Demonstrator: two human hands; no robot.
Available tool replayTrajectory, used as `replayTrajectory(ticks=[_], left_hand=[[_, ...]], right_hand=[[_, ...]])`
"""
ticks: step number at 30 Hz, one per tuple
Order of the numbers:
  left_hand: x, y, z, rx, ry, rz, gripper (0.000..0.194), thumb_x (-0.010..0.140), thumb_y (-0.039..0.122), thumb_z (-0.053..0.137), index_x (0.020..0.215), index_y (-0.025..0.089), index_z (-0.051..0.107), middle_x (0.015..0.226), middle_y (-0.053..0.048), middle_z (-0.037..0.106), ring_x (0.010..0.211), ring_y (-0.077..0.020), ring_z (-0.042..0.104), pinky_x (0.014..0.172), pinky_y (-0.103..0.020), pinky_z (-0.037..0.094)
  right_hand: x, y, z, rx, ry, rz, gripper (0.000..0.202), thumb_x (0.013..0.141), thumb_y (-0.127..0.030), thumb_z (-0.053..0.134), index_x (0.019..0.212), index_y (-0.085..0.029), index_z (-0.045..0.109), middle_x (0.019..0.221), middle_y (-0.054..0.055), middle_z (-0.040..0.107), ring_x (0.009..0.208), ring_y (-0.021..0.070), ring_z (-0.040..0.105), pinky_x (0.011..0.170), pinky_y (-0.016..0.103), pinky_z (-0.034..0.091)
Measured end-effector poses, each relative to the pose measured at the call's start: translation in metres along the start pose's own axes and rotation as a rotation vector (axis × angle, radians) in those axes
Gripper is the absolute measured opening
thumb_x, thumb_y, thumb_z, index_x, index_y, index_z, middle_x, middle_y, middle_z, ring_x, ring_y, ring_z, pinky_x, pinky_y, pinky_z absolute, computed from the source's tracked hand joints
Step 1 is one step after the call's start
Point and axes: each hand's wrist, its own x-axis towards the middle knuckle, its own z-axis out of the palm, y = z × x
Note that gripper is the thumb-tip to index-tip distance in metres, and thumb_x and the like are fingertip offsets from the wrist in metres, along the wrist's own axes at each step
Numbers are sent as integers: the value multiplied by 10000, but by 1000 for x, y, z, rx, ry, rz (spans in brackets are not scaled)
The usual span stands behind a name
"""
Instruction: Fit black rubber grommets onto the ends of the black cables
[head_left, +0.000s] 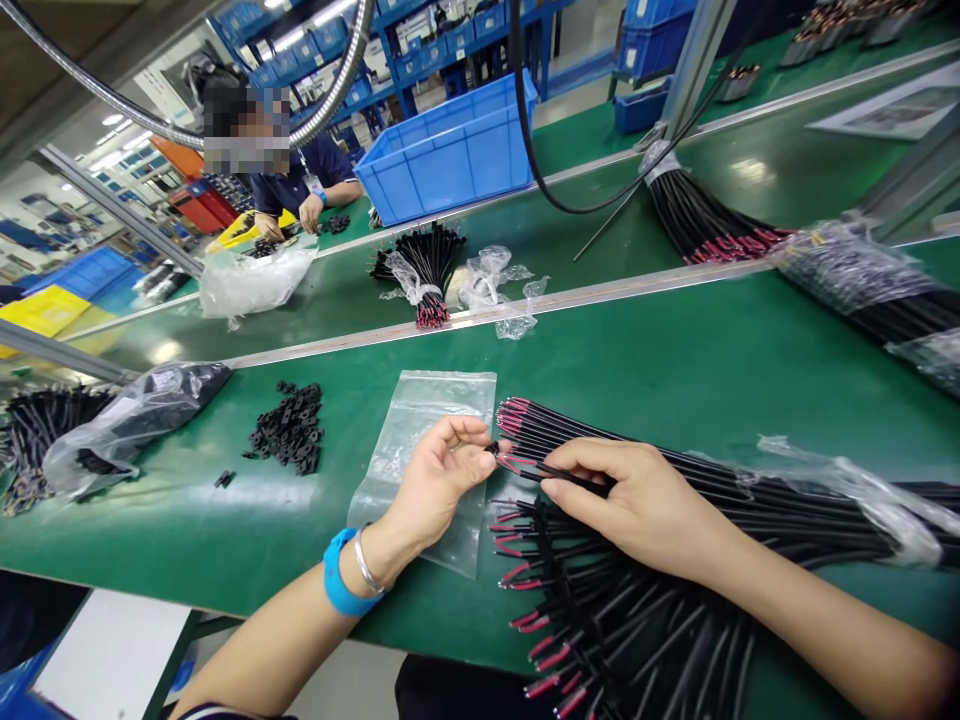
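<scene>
Between the thumb and fingertips of my left hand (442, 475) is a small black plastic part (492, 448). My right hand (637, 500) pinches a black cable (574, 479) near its stripped end, where red and black inner wires point at the black part. Whether wire and part touch, I cannot tell. Under my left hand lies a clear zip bag (427, 400). Behind my right hand runs a bundle of black cables (720, 490) with red wire ends. Closer to me, more cables (645, 620) are fanned out, with black parts near their ends.
A pile of small black parts (289, 430) lies at the left, beside a plastic bag (150, 410). Beyond the metal rail stand a blue bin (450, 150) and cable bundles (424, 265). A black cord (536, 170) hangs overhead. Across the line, a co-worker (307, 180) handles small parts.
</scene>
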Motion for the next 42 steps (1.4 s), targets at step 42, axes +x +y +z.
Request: replayTrajectory(ticks=[42], left_hand=[[-2, -9, 10, -7, -49, -131, 339, 571, 103, 807, 851, 83, 616, 1027, -37, 591, 816, -79, 615, 740, -168, 500]], right_hand=[[1, -1, -1, 36, 44, 1, 82, 785, -223, 560, 769, -164, 615, 703, -43, 562, 624, 54, 472, 599, 190, 378]])
